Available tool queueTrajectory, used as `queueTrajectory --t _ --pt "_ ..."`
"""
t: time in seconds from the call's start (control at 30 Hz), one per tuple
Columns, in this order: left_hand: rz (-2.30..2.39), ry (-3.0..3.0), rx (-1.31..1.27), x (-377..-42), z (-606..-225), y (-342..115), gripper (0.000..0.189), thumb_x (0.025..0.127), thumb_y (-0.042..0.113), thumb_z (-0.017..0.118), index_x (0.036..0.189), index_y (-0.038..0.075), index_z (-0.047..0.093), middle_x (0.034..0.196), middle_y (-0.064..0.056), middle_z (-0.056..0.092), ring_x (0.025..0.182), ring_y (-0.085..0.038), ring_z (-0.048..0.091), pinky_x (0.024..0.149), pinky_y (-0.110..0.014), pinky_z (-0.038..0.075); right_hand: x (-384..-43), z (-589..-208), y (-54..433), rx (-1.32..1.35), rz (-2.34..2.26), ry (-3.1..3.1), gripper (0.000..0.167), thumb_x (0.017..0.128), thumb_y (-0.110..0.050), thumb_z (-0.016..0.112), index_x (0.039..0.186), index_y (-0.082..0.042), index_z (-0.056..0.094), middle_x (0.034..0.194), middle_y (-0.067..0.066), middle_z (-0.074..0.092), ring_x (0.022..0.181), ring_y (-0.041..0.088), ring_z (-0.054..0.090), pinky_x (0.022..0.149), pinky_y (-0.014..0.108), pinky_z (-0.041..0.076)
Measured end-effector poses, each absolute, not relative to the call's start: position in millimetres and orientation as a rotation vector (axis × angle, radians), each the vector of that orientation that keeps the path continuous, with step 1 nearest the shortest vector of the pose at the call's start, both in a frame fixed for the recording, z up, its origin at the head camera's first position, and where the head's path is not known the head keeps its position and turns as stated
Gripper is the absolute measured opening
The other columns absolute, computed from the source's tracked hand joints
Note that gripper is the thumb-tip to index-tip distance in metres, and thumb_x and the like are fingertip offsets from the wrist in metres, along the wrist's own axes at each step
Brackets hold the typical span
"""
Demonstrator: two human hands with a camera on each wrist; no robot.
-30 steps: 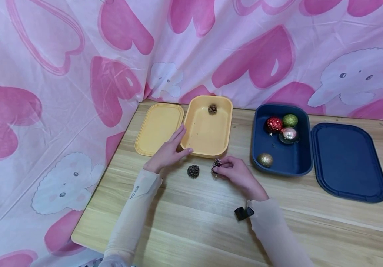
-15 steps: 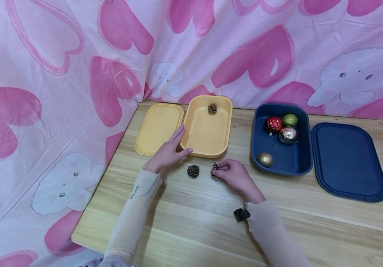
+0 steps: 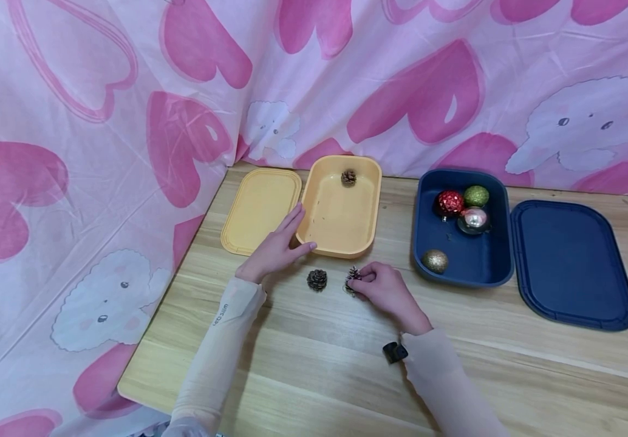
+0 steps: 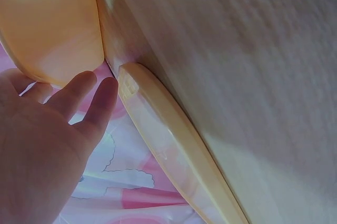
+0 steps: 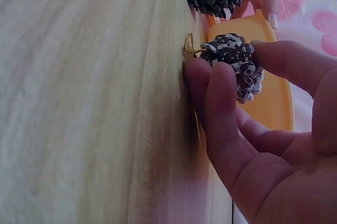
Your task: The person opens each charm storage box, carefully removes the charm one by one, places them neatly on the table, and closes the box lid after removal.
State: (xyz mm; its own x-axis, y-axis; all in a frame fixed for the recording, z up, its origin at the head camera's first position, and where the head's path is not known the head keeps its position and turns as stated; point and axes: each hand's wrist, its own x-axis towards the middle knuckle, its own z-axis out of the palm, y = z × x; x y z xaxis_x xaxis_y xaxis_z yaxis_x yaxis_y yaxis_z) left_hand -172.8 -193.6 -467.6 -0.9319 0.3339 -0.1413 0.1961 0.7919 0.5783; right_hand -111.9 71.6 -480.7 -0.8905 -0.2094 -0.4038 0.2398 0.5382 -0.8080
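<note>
In the head view my right hand [image 3: 387,291] pinches a white-tipped pinecone [image 3: 353,280] just in front of the yellow box [image 3: 341,250]. The right wrist view shows that pinecone [image 5: 234,63] between thumb and fingers, close to the tabletop, a gold loop at its end. My left hand [image 3: 276,249] has its fingers extended and touches the near left corner of the yellow box. A plain brown pinecone [image 3: 316,280] lies on the table between the hands. Another small pinecone [image 3: 348,177] sits inside the box at its far end.
A yellow lid [image 3: 262,212] lies left of the yellow box. To the right stands a navy box [image 3: 464,280] with red, green, pink and gold baubles, and a navy lid [image 3: 573,264] beside it. A pink patterned curtain [image 3: 314,79] hangs behind the table.
My right hand has shifted slightly left and down with the white-tipped pinecone, then stayed nearly still. The left hand and both boxes have not moved.
</note>
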Motion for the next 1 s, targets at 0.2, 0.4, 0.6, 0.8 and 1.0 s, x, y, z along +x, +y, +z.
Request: queueTrajectory --t 0.2,0.4,0.6,0.8,1.0 --pt "0.844 2.759 0.432 -173.7 -469.8 -193.7 0.089 0.090 0.064 0.052 0.157 0.020 0.011 0.161 0.019 -0.005 0.148 -0.025 0.021 0.120 -0.042 0.024 -109.5 -479.2 72.9 0.004 -1.265 2.376 0.032 0.083 -0.033 0.074 0.098 -0.005 0.067 0.083 0.002 0.074 0.076 0.012 0.067 0.076 0.031 0.052" --pt "0.845 2.761 0.425 -173.4 -469.8 -193.8 0.089 0.090 0.063 0.052 0.157 0.020 0.012 0.161 0.019 -0.004 0.147 -0.026 0.022 0.119 -0.042 0.025 -108.3 -477.4 72.9 0.014 -1.250 2.365 0.031 0.084 -0.035 0.072 0.094 -0.006 0.067 0.072 -0.001 0.072 0.067 0.010 0.066 0.073 0.028 0.050" --pt "0.845 2.761 0.425 -172.8 -468.6 -193.9 0.089 0.090 0.063 0.052 0.157 0.019 0.012 0.161 0.018 -0.005 0.147 -0.028 0.023 0.119 -0.043 0.026 -108.3 -475.6 73.6 0.011 -1.225 2.354 0.033 0.086 -0.037 0.070 0.094 -0.006 0.065 0.064 0.001 0.070 0.063 0.012 0.064 0.067 0.025 0.047" --pt "0.846 2.766 0.424 -172.5 -468.0 -194.1 0.089 0.090 0.062 0.053 0.157 0.019 0.012 0.161 0.018 -0.004 0.146 -0.029 0.024 0.119 -0.043 0.025 -108.6 -475.2 74.2 -0.016 -1.193 2.391 0.032 0.086 -0.039 0.069 0.092 -0.007 0.066 0.061 0.000 0.068 0.062 0.012 0.062 0.069 0.026 0.046" --pt "0.846 2.758 0.418 -172.5 -467.7 -193.8 0.089 0.090 0.062 0.053 0.157 0.020 0.012 0.161 0.018 -0.005 0.147 -0.029 0.023 0.119 -0.044 0.025 -109.8 -476.9 75.4 -0.033 -1.162 2.411 0.033 0.087 -0.041 0.067 0.091 -0.008 0.066 0.061 -0.001 0.067 0.065 0.012 0.061 0.070 0.027 0.046"
